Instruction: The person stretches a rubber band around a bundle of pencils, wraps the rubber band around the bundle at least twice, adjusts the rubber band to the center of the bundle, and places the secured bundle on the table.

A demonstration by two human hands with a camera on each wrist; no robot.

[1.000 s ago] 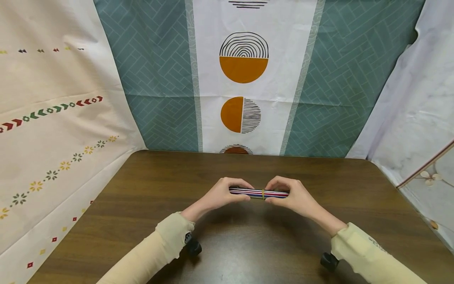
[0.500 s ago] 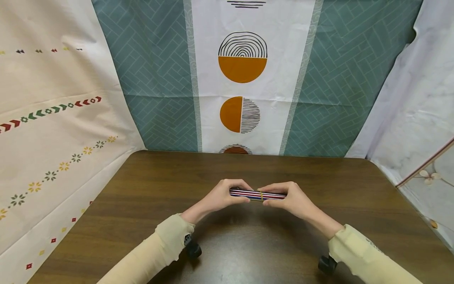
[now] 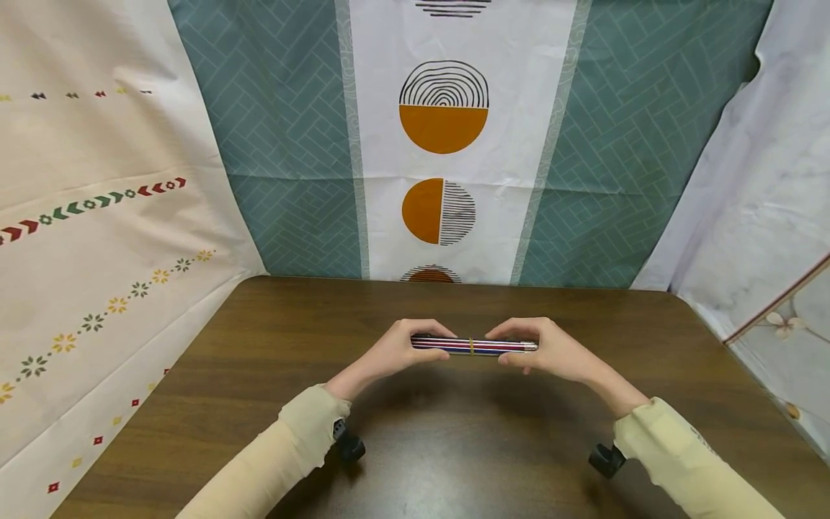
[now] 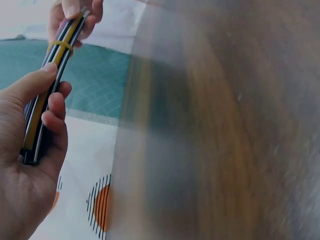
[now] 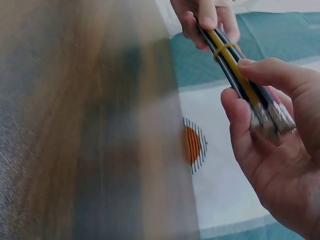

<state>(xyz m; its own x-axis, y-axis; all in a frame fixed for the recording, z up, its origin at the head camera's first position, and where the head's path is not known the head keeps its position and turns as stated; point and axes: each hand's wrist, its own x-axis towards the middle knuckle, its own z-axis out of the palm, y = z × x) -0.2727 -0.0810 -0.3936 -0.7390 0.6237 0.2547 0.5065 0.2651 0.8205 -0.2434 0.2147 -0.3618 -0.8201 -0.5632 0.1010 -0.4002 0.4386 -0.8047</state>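
A bundle of striped pencils (image 3: 457,346) is held level above the table, with a yellow rubber band (image 3: 471,347) round its middle. My left hand (image 3: 389,351) grips the left end, thumb on the near side and fingers on the far side. In the left wrist view, the dark pencil ends (image 4: 31,159) lie against the palm. My right hand (image 3: 560,351) holds the right end between thumb and fingers. Silvery pencil ends (image 5: 270,117) show near that palm in the right wrist view. The band (image 5: 226,51) is between the two hands, with fingers touching neither side of it.
The brown wooden table (image 3: 428,447) lies under both hands. A teal and white patterned cloth (image 3: 447,158) hangs behind its far edge. A cream cloth (image 3: 97,252) is at the left and a pale marbled one (image 3: 765,216) at the right.
My right hand has moved right, away from the rubber band to the bundle's end, uncovering more pencils. The bundle and both hands are slightly higher in the view. My left hand keeps its grip.
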